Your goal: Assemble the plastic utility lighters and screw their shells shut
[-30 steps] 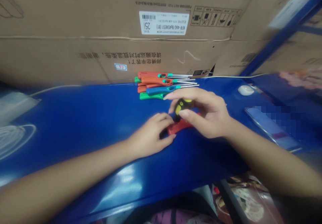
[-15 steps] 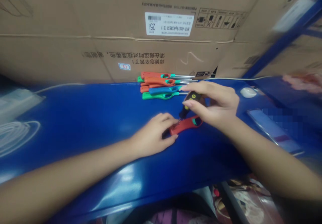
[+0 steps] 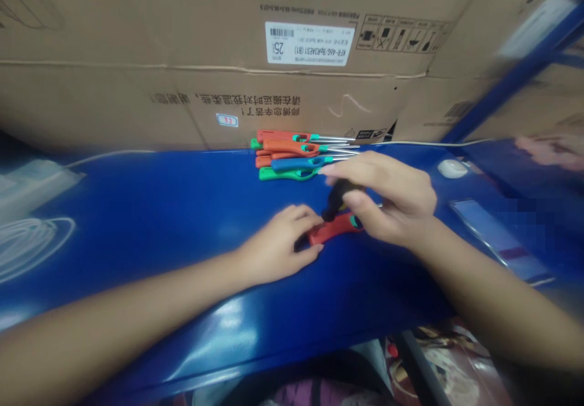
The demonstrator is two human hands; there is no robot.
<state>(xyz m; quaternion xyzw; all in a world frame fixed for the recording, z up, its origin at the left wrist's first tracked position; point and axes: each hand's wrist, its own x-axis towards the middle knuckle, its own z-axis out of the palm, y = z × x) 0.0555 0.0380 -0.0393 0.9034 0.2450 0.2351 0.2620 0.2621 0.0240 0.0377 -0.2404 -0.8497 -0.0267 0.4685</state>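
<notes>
A red lighter-shaped tool (image 3: 332, 228) with a teal button lies on the blue table (image 3: 159, 211). My left hand (image 3: 276, 245) pinches its near end and holds it down. My right hand (image 3: 392, 196) is closed round a small black screwdriver (image 3: 336, 198), whose tip points down onto the red tool. Just behind, against the cardboard boxes (image 3: 182, 47), sits a pile of several similar tools (image 3: 296, 153) in red, orange, blue and green with thin metal stems.
A white coiled cable (image 3: 27, 245) and a clear bag lie at the far left. A white round object (image 3: 451, 168) and a phone-like slab (image 3: 497, 238) lie at the right. A blue shelf post (image 3: 511, 65) rises at the right; another person's hand (image 3: 552, 147) shows at the far right.
My right hand lifted the screwdriver off the red tool, then brought it back down and turned it, so its yellow marks no longer show. My left hand stayed put.
</notes>
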